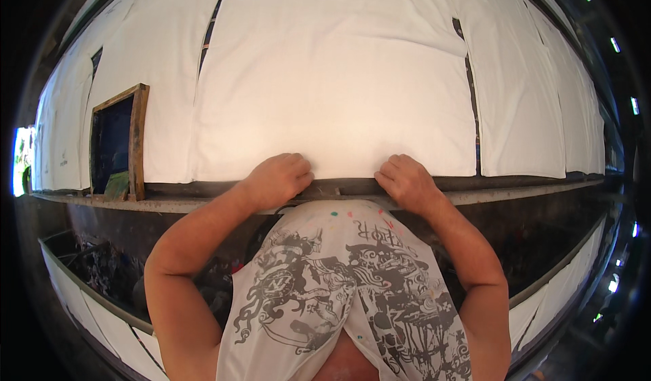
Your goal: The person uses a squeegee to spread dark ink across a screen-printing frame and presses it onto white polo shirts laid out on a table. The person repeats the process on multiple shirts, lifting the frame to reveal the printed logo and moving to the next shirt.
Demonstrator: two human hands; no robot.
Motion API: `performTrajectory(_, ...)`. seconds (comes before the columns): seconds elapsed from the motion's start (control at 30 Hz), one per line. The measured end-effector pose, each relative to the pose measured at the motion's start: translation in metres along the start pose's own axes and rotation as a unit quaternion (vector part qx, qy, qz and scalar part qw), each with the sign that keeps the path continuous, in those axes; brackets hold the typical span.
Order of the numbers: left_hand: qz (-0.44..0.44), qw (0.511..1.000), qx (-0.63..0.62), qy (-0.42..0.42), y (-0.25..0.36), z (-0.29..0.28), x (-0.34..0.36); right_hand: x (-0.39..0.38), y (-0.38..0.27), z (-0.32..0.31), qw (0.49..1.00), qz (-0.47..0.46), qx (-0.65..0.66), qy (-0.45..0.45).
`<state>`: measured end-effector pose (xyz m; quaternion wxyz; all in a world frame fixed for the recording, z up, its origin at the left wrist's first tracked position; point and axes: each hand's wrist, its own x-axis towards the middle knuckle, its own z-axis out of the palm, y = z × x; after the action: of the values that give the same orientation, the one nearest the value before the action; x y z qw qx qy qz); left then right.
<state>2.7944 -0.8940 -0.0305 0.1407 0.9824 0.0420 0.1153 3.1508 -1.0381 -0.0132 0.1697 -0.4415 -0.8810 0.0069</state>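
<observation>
A large white cloth panel (332,89) lies spread on the long table in front of me, with slight wrinkles toward its far right. My left hand (279,177) is closed at the panel's near edge, its fingers curled onto the cloth. My right hand (405,179) grips the same edge farther right, fingers also curled. Between the two hands the cloth's edge runs along the table's near side. The fingertips are partly hidden under the knuckles.
More white cloth panels lie on both sides, such as one on the right (519,103), with dark gaps between. A wood-framed screen (139,143) with a dark mesh rests on the left panels. The table's near ledge (183,203) runs across before me. Another cloth-covered table (102,313) is behind.
</observation>
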Motion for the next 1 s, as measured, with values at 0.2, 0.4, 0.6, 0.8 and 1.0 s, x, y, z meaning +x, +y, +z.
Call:
performTrajectory(0.2,-0.009,1.000,0.019,0.020,0.004,-0.005,-0.001,-0.015,0.007,-0.020,0.998,0.060,-0.007,0.025)
performTrajectory(0.4,-0.016,1.000,0.011,0.006,0.004,-0.004,-0.004,-0.034,0.014,-0.030,0.997,0.058,-0.046,0.014)
performTrajectory(0.6,-0.001,1.000,0.022,0.007,0.005,-0.004,-0.001,-0.040,0.021,-0.023,0.997,0.049,-0.056,0.015)
performTrajectory(0.8,0.007,1.000,-0.006,-0.008,-0.001,-0.004,0.004,-0.045,0.018,-0.020,0.995,0.098,0.008,0.008)
performTrajectory(1.0,-0.116,0.991,-0.005,0.063,0.005,-0.010,0.033,-0.054,0.004,-0.032,0.990,0.131,0.054,0.024)
